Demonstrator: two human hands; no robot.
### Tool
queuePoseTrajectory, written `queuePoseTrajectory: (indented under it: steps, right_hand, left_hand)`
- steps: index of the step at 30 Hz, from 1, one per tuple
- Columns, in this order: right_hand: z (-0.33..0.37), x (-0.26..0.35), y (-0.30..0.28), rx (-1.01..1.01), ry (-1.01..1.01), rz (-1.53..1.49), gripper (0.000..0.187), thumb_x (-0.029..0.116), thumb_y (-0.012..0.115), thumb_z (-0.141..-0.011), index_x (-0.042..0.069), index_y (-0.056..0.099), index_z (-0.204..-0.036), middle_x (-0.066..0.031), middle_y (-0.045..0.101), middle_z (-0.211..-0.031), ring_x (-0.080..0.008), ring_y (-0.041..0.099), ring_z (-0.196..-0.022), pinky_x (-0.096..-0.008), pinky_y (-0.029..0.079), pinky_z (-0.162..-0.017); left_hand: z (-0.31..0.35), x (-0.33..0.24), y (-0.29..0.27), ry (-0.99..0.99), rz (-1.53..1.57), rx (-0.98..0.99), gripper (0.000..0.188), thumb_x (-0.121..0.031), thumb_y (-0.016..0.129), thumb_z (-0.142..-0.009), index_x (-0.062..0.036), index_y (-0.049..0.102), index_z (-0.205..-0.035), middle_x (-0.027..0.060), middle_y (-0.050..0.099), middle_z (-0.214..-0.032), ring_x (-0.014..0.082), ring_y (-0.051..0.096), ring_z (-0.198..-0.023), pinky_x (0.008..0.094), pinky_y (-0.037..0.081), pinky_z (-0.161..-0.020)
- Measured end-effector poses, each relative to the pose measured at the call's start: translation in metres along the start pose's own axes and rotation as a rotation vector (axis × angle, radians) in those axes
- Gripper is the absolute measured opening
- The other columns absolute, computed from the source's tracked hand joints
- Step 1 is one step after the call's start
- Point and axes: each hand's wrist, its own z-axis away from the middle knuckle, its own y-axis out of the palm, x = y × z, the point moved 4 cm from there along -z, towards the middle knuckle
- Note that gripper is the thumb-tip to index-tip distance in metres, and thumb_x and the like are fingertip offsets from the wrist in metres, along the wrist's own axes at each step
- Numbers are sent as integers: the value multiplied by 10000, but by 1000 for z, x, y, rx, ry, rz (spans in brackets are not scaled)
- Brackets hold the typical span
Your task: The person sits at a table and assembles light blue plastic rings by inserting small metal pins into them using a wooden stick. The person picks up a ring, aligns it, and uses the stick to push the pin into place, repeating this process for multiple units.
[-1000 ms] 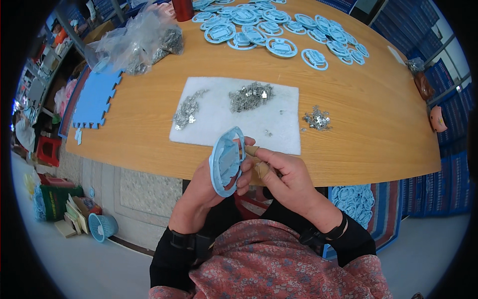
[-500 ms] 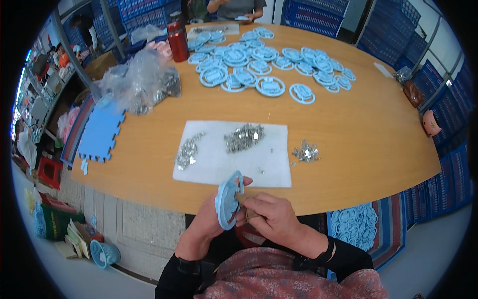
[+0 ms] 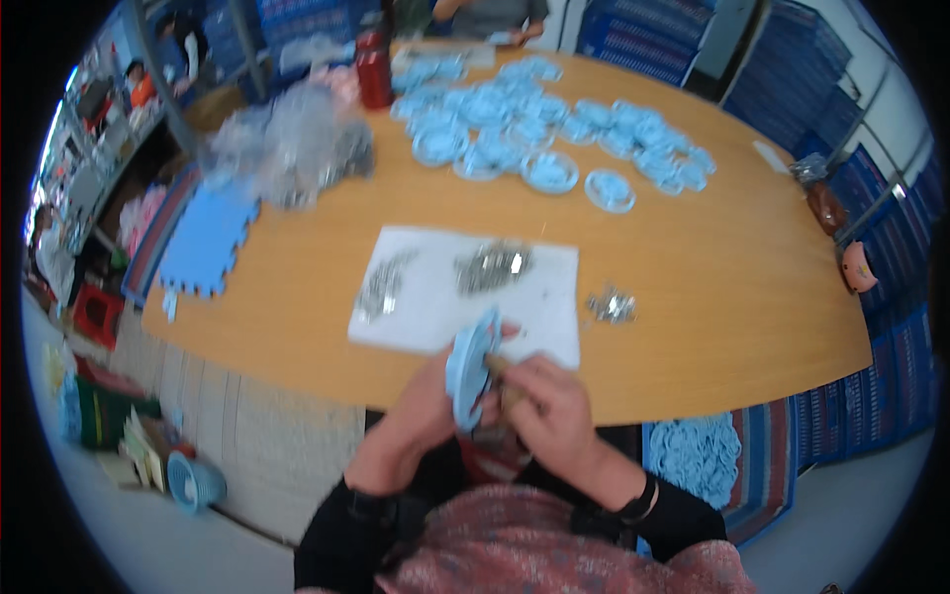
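Observation:
My left hand [image 3: 432, 396] grips a light-blue round plastic piece [image 3: 465, 374] by its edge and holds it upright, nearly edge-on. The thumb and fingers of my right hand [image 3: 550, 404] are pinched together against its right face. Something tan [image 3: 498, 368] shows at those fingertips; blur hides whether it is a wrap or a small held thing. Just beyond my hands lies a white cloth mat [image 3: 435, 332]. On it are a silvery heap of small metal parts [image 3: 493, 267] and a thinner heap [image 3: 384, 287] to the left.
Another small metal heap [image 3: 613, 304] lies on the wooden table [image 3: 712, 297]. Many blue plastic pieces [image 3: 485, 109] cover the far side, near a red bottle [image 3: 373, 74] and plastic bags [image 3: 297, 144]. A blue foam mat [image 3: 208, 238] juts over the left edge. Across sits another person [image 3: 492, 18].
Both hands and the blue piece have moved slightly up and to the right, and the piece is turned more edge-on. The whole view has shifted a little and is blurred.

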Motion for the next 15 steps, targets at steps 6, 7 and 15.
queuePoseTrajectory:
  steps: [6,7,15]
  right_hand:
    - [-14,-11,9,-93,127,-333,263,-41,524,-954,-98,613,-1195,-77,580,-980,-143,644,-863,-258,518,-776]
    - [-19,-10,8,-132,72,-352,266,-38,527,-960,-99,610,-1206,-76,579,-987,-139,646,-875,-258,518,-776]
    - [-18,-16,19,-83,240,-694,371,-40,495,-996,-82,496,-1365,-99,547,-1107,-156,656,-976,-292,592,-845]
  left_hand:
    - [-24,-15,2,124,-15,76,384,-284,408,-1066,-72,529,-1363,34,566,-747,105,542,-629,265,459,-582]
    - [-34,-11,1,69,218,128,405,-318,400,-1069,-63,531,-1356,39,569,-744,117,536,-611,271,460,-576]
    - [-27,-3,-6,-98,628,175,413,-303,420,-1056,-35,507,-1358,41,604,-871,124,523,-639,276,429,-555]
